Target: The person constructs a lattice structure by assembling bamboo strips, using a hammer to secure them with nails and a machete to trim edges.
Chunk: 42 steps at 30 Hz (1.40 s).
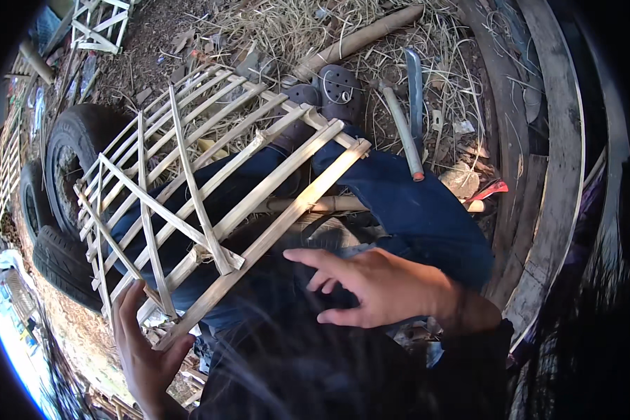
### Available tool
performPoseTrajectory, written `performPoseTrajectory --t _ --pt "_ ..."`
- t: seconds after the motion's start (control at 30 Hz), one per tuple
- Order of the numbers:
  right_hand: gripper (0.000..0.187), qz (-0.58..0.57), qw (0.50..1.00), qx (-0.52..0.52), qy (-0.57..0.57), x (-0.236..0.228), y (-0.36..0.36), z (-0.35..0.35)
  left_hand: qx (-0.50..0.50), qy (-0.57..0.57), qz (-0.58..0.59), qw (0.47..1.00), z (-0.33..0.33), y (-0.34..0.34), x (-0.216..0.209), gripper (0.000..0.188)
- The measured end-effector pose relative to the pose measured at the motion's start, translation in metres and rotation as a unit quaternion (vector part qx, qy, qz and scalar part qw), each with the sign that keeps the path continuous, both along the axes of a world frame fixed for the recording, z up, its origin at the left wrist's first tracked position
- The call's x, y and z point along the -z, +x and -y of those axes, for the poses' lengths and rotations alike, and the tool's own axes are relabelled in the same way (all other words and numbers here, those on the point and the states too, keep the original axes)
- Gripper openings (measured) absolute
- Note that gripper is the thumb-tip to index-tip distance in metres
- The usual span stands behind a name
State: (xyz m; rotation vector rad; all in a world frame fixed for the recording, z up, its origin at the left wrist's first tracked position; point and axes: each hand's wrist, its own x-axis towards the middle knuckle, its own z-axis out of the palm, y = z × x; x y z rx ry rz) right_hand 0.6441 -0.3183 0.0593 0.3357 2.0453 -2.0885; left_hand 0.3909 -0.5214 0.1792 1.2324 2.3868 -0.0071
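Note:
A lattice panel of split bamboo strips (280,170) lies tilted across my lap, with several long slats and thinner strips crossing them diagonally. At its near left corner my left hand (147,357) grips the panel, thumb on one side and fingers on the other. My right hand (378,287) is off the panel, close to its nearest slat. The index finger points left, the thumb is apart, and nothing shows in the grasp. Beyond my right knee lie a hammer (402,133) with a pale, orange-tipped handle and a long flat blue-grey blade (414,84).
Old tyres (66,262) stand at the left. A thick bamboo pole (364,40) rests on straw at the far side. Weathered planks (549,182) run along the right. Another lattice piece (101,28) is at the far left. My feet wear dark perforated clogs (341,87).

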Motion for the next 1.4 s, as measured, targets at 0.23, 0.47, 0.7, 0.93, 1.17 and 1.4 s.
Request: performPoseTrajectory --t 0.23,0.47,0.7,0.93,1.17,1.4 --pt "0.051 0.244 0.906 0.286 0.192 0.077 0.075 -0.177 0.035 0.025 -0.121 0.992 -0.015 0.021 0.021 0.126" --pt "0.051 0.637 0.737 0.016 0.226 0.216 0.094 -0.229 -0.109 -0.004 -0.094 0.990 -0.001 0.023 0.012 0.129" --pt "0.021 0.514 0.793 0.246 0.214 0.307 0.155 -0.155 -0.134 0.008 -0.101 0.986 0.032 0.024 0.039 0.117" --pt "0.031 0.381 0.840 0.353 0.159 0.408 0.226 -0.185 -0.166 0.029 -0.126 0.978 0.043 0.021 0.049 0.105" --pt "0.030 0.308 0.779 0.534 0.115 0.388 0.211 -0.192 -0.201 0.100 -0.158 0.962 0.038 0.017 0.046 0.115" --pt "0.017 0.183 0.784 0.578 0.134 0.251 0.181 -0.237 -0.202 0.179 -0.181 0.946 0.038 0.012 0.045 0.122"
